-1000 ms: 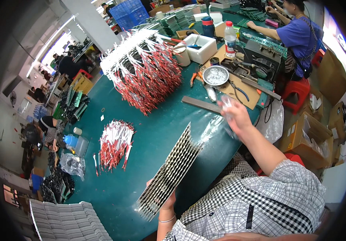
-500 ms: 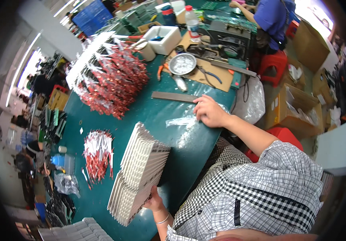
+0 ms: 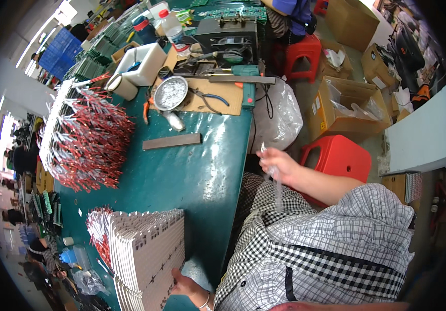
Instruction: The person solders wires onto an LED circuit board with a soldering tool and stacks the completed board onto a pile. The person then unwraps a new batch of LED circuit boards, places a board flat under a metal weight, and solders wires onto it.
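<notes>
My left hand (image 3: 188, 288) grips the near bottom corner of a thick stack of white slotted boards (image 3: 148, 254) that stands on edge on the green table (image 3: 202, 171). Red wire ends stick out of the stack's left side. My right hand (image 3: 280, 163) is raised past the table's right edge, above my lap. It pinches a thin clear plastic piece (image 3: 277, 189) that hangs down from the fingers.
A big pile of red-wired parts (image 3: 88, 140) fills the table's left. A grey flat bar (image 3: 171, 141), a round metal dish (image 3: 170, 93), pliers and a white box (image 3: 140, 62) lie farther back. A red stool (image 3: 337, 155), a plastic sack (image 3: 280, 116) and cardboard boxes (image 3: 347, 103) stand on the right.
My right hand has lifted the clear plastic piece off the table and drawn it right, beyond the edge. The board stack now stands closer to me, my left hand still on it.
</notes>
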A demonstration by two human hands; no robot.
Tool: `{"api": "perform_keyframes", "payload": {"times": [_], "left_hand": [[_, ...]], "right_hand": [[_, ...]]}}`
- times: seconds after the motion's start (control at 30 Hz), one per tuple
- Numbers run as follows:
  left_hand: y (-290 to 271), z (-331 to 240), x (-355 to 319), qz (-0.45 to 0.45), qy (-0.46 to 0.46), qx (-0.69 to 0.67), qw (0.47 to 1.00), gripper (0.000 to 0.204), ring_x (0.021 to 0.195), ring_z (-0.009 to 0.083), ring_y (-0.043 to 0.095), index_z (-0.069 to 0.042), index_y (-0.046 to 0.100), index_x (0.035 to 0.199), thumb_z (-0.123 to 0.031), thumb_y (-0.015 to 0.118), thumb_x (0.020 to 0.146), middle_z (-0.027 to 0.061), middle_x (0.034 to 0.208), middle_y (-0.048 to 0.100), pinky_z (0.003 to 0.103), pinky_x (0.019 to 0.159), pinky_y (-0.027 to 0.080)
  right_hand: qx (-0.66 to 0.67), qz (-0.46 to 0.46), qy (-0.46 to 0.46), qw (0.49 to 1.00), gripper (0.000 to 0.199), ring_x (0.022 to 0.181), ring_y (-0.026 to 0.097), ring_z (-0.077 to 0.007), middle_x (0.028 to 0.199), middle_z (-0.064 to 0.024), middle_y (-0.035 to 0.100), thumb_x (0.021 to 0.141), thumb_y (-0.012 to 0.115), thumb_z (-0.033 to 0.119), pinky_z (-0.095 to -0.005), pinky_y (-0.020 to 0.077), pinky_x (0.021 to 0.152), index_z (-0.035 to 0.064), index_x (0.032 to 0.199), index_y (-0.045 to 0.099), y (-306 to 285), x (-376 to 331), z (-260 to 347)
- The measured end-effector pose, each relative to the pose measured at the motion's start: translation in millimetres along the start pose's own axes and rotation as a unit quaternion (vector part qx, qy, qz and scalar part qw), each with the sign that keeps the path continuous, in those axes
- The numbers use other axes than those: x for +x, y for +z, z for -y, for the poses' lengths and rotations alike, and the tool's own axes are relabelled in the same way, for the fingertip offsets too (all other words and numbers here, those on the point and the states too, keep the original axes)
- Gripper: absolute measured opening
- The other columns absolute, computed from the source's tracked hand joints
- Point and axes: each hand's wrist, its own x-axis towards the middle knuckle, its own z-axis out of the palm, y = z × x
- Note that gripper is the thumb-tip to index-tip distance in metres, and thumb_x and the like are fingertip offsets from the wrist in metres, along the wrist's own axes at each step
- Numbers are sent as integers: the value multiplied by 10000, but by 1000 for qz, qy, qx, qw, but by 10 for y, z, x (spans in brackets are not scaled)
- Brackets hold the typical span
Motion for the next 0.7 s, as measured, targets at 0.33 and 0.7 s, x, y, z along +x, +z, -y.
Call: {"api": "perform_keyframes", "payload": {"times": [0.33,0.7], "left_hand": [[-49,-107,201,-17,5,-18,1000,740,1214,326,478,53,299,1409,-129,737,840,209,1421,408,454,1042,405],[212,-358,345,-49,-54,-46,996,665,1183,306,504,23,321,1405,-46,682,850,177,1374,455,452,1018,431]], "right_hand": [[-618,-5,-34,785,238,934,628,-237,984,-119,675,663,653,-58,-341,492,852,29,879,702,-770,-631,-264],[-575,114,-334,738,188,893,573,-273,881,-122,600,579,599,-27,-381,466,861,48,748,631,-606,860,962]]}}
